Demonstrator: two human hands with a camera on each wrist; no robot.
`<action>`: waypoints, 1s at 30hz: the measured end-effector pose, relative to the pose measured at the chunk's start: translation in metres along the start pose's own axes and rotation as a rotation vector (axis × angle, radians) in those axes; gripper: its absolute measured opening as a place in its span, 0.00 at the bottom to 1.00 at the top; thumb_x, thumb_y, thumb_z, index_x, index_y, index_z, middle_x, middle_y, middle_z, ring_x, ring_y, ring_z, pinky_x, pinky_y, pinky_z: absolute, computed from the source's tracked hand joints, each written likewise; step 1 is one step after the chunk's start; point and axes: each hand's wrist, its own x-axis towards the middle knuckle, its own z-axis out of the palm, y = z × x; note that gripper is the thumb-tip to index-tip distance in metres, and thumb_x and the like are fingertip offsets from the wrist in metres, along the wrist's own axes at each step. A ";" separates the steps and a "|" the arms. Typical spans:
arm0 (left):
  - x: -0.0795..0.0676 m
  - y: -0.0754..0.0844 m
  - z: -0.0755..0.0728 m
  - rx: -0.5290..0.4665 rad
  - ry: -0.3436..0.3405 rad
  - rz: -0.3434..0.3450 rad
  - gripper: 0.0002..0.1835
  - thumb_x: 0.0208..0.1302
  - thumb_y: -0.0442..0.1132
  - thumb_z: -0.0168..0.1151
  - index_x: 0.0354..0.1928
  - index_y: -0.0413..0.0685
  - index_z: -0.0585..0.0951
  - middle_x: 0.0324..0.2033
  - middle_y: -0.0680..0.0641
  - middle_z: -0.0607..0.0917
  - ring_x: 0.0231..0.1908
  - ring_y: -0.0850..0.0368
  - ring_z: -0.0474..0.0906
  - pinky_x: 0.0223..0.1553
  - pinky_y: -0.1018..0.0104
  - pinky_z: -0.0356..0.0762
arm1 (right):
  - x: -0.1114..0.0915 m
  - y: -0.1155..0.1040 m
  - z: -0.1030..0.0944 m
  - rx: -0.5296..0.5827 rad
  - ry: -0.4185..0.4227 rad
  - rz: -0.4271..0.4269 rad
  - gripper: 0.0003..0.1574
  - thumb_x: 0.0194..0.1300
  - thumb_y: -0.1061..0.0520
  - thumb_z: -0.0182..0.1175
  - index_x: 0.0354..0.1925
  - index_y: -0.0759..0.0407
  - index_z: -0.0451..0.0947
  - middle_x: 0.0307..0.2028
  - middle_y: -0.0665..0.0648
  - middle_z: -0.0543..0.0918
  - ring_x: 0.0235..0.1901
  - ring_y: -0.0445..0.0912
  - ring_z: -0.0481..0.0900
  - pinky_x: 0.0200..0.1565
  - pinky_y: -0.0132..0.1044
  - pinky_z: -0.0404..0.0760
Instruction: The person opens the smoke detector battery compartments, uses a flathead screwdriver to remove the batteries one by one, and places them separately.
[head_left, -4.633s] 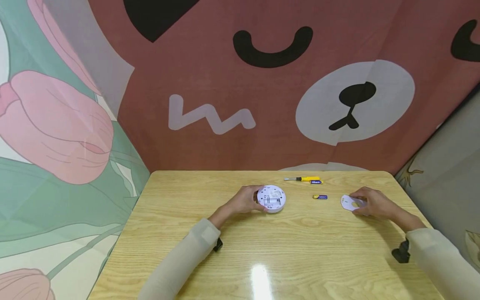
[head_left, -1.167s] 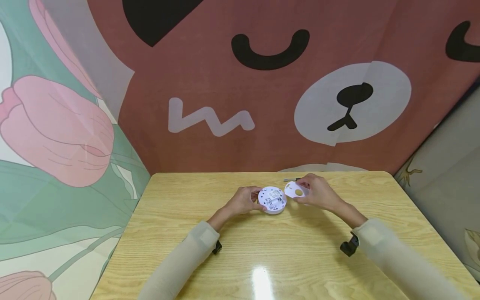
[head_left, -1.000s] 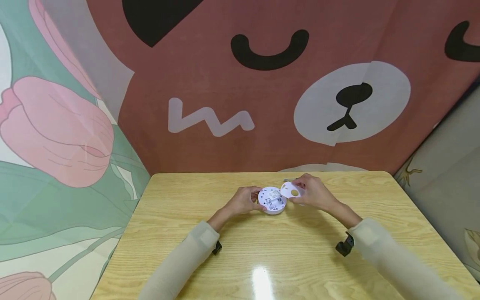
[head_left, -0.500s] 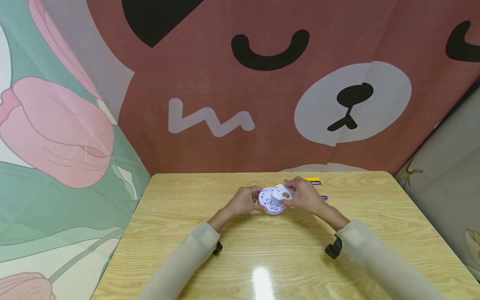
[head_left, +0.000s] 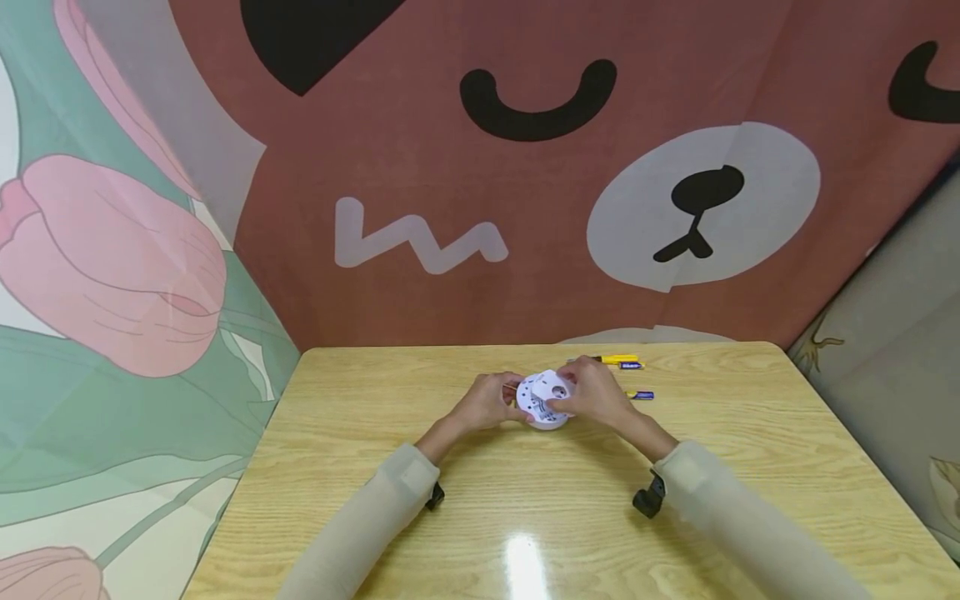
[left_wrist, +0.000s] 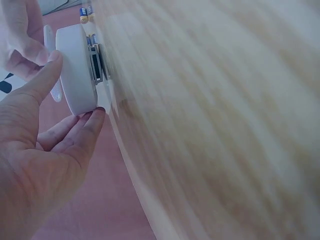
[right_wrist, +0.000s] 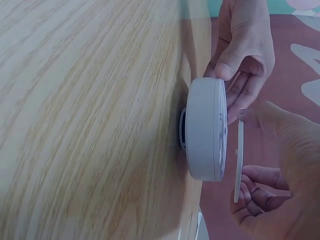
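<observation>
A white round device [head_left: 546, 423] with a battery compartment in its upturned face stands on the table. My left hand [head_left: 482, 402] grips its left side, thumb and fingers on opposite edges of the rim in the left wrist view. My right hand [head_left: 596, 393] pinches a thin white cover plate [head_left: 542, 387] with a round hole by its edges. This plate overlaps the device's face from above; in the right wrist view a narrow gap shows between the cover plate [right_wrist: 240, 160] and the device [right_wrist: 204, 130]. A dark-centred bracket shows under the device. Part of the compartment is hidden by the plate.
Behind my right hand lies a yellow-handled screwdriver [head_left: 618, 358], its shaft partly hidden. A purple battery [head_left: 632, 366] lies against it, and another battery [head_left: 643, 395] lies nearer. The wood table [head_left: 420, 533] ends at a patterned cloth wall [head_left: 420, 300].
My right hand has carried the cover plate leftward from the table's right side to over the device. The batteries and screwdriver have come back into sight. My left hand has kept its hold.
</observation>
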 end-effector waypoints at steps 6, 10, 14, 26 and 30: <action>0.000 0.000 0.000 -0.010 0.001 0.010 0.35 0.55 0.40 0.85 0.64 0.41 0.83 0.51 0.45 0.91 0.49 0.54 0.88 0.47 0.70 0.85 | 0.003 -0.005 0.008 0.026 0.030 0.015 0.34 0.46 0.48 0.87 0.45 0.70 0.89 0.40 0.63 0.87 0.39 0.52 0.82 0.41 0.47 0.85; 0.000 0.000 0.000 -0.014 0.004 0.017 0.34 0.55 0.39 0.85 0.64 0.39 0.82 0.51 0.43 0.90 0.49 0.53 0.88 0.49 0.67 0.86 | 0.004 -0.010 0.012 0.026 0.040 0.031 0.34 0.45 0.49 0.87 0.43 0.71 0.89 0.39 0.64 0.88 0.39 0.54 0.83 0.41 0.49 0.85; 0.000 0.001 0.000 -0.017 0.006 0.024 0.34 0.55 0.39 0.85 0.63 0.39 0.83 0.52 0.42 0.90 0.49 0.52 0.89 0.49 0.66 0.86 | 0.004 -0.013 0.016 0.017 0.025 0.057 0.34 0.44 0.48 0.87 0.43 0.70 0.89 0.38 0.64 0.87 0.39 0.54 0.83 0.40 0.48 0.86; 0.000 0.000 0.000 0.000 0.005 0.029 0.32 0.55 0.40 0.85 0.62 0.41 0.83 0.51 0.44 0.90 0.50 0.52 0.88 0.50 0.66 0.86 | 0.006 -0.015 0.022 -0.021 0.017 0.052 0.35 0.44 0.46 0.88 0.42 0.69 0.89 0.35 0.62 0.86 0.35 0.51 0.82 0.36 0.45 0.86; 0.000 0.000 0.000 -0.002 0.005 0.025 0.32 0.55 0.40 0.85 0.62 0.41 0.84 0.51 0.44 0.90 0.50 0.52 0.88 0.51 0.63 0.87 | 0.006 -0.014 0.021 -0.020 0.018 0.046 0.35 0.45 0.45 0.87 0.42 0.69 0.89 0.35 0.62 0.86 0.35 0.52 0.83 0.37 0.46 0.86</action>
